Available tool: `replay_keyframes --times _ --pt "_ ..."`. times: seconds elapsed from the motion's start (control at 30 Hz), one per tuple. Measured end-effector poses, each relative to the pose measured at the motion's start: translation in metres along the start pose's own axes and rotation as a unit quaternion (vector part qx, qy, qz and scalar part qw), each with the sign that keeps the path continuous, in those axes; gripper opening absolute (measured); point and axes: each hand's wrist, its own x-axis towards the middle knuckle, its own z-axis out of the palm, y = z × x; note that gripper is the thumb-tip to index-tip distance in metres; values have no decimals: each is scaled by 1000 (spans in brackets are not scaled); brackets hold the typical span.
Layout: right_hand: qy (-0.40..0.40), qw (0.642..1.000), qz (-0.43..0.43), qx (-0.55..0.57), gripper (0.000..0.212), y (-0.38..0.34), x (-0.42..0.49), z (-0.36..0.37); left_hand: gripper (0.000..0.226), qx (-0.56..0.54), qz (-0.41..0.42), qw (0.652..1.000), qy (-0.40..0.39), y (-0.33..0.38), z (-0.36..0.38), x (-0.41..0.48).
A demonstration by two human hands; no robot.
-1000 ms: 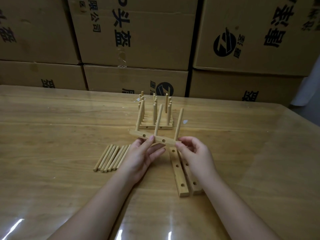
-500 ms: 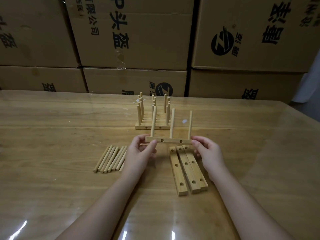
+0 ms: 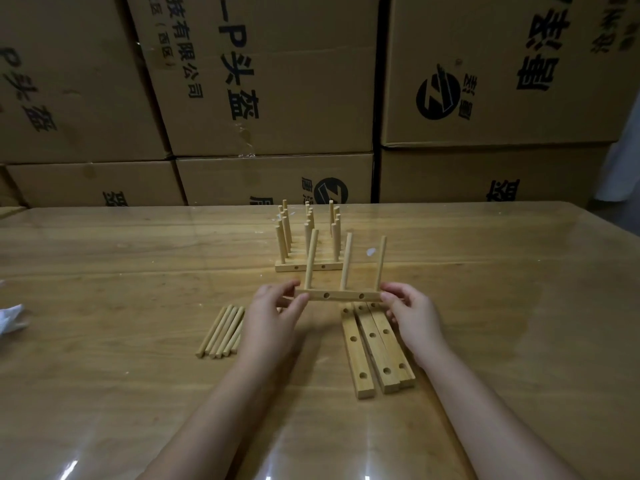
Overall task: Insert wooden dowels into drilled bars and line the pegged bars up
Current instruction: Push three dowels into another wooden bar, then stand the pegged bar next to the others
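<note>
held bar: pegged bar (image 3: 339, 295), pale wood, square section, level, long side across the view; two drilled holes face the camera
pegs: three dowels stand up from its top face, evenly spaced, near upright, leaning a bit right
left hand: left hand (image 3: 273, 320) pinches the bar's left end, thumb in front, fingers behind
right hand: right hand (image 3: 412, 317) pinches the right end the same way; the hands sit a bar's length apart
position: mid-table, just in front of the finished row (image 3: 309, 266), over the far ends of the blank bars (image 3: 375, 348); can't tell if it touches the table
finished row: pegged bars packed side by side, pegs upright, front bar parallel to the held one
blank bars: three drilled bars lying flat, touching, running toward the camera
loose dowels: bundle (image 3: 221, 330) flat beside the left wrist
room: bare table (image 3: 104, 375) left and right of the parts; narrow gap between held bar and row
edges: cardboard boxes (image 3: 277, 81) stacked along the far table edge; white crumpled scrap (image 3: 10, 318) at the left border
</note>
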Motion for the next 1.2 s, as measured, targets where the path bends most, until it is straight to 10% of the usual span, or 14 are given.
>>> replay_keyframes --times 0.17,0.83,1.2 --pt "-1 1000 -16 -21 15 0 -1 1 33 76 -32 989 -123 1 -27 24" --pt "-25 996 -13 -90 21 4 4 7 39 266 -76 957 -83 -64 4 122" --pt "-17 995 -1 -100 22 1 2 7 86 381 -89 917 -81 -59 27 128"
